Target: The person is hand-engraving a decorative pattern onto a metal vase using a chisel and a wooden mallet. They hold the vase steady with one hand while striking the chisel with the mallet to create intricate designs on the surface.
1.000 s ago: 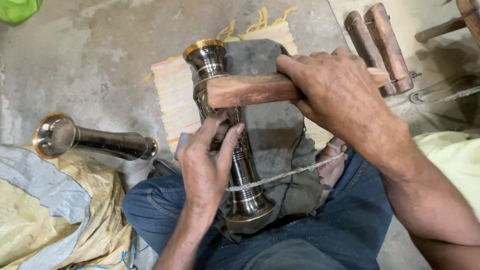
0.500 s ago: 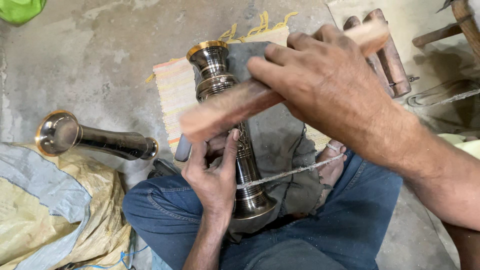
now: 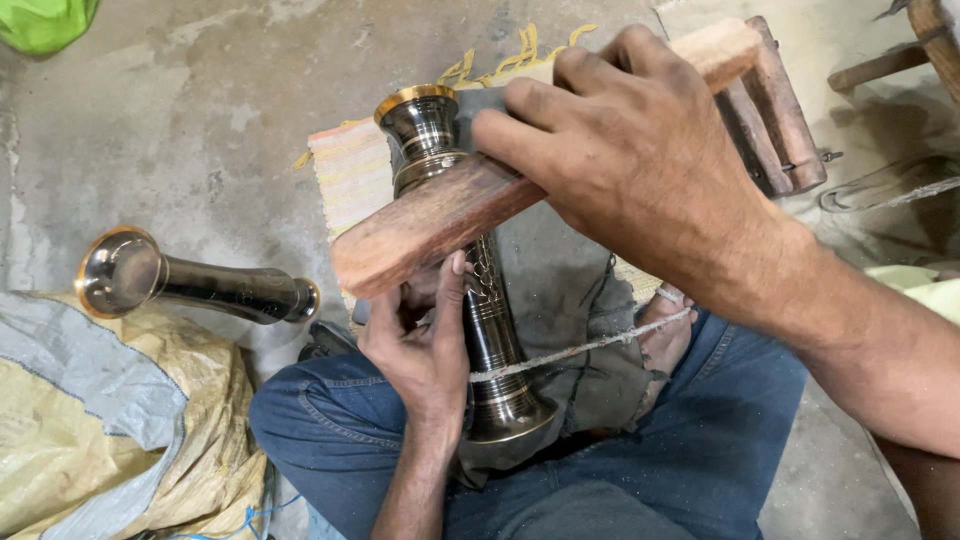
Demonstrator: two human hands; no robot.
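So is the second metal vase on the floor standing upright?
No, the second metal vase lies on its side on the concrete floor, its wide gold-rimmed mouth facing left beside the yellow sack.

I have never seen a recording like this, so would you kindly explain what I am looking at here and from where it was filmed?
There is no machine: a person sits on a concrete floor, and a camera worn on their head looks down at their own two hands. The left hand steadies a dark metal stand with a brass rim that lies across their lap on a grey cloth. A string runs round the stand. The right hand grips a wooden block held across the stand's upper part. On the floor to the left lies a second metal stand beside a yellow sack. More wooden pieces lie at upper right.
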